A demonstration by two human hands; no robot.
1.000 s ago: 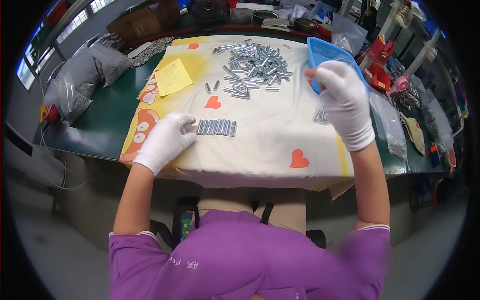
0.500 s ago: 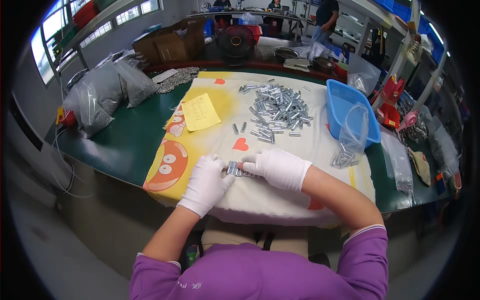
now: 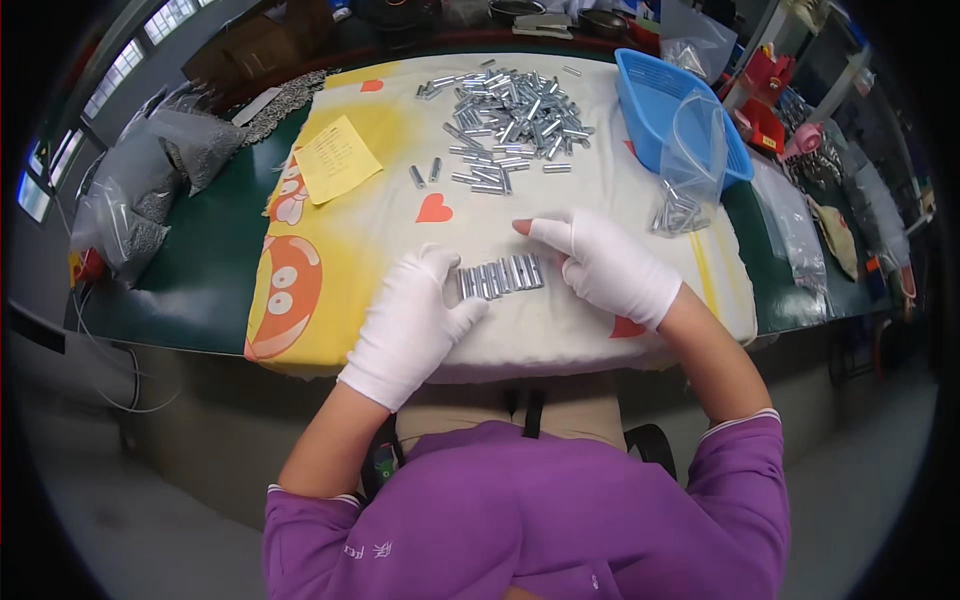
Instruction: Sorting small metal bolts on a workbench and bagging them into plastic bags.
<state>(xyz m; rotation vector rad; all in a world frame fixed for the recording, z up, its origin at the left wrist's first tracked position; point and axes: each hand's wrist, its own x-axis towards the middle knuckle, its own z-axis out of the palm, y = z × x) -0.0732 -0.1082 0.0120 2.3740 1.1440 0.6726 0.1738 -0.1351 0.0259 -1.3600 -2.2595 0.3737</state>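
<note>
A row of several short silvery metal tubes (image 3: 500, 277) lies side by side on the cloth in front of me. My left hand (image 3: 408, 318), in a white glove, rests at the row's left end. Its thumb and forefinger are apart, close around that end, and it grips nothing visible. Just beyond the right end is my right hand (image 3: 605, 262), gloved too, with a bare fingertip. Its forefinger points left and the other fingers are partly curled, with nothing seen in them. Farther off lies a loose heap of the same tubes (image 3: 520, 115), with two single ones (image 3: 426, 172) beside it.
A blue plastic basket (image 3: 640, 95) stands at the far right, a clear bag of tubes (image 3: 690, 190) against it. A yellow note (image 3: 338, 160) lies on the patterned cloth (image 3: 560, 335). Filled clear bags (image 3: 130, 190) sit on the green table (image 3: 200, 290) at left.
My right hand has moved off the row to the right, uncovering the tubes. My left hand has opened slightly at the left end. The view has tipped down.
</note>
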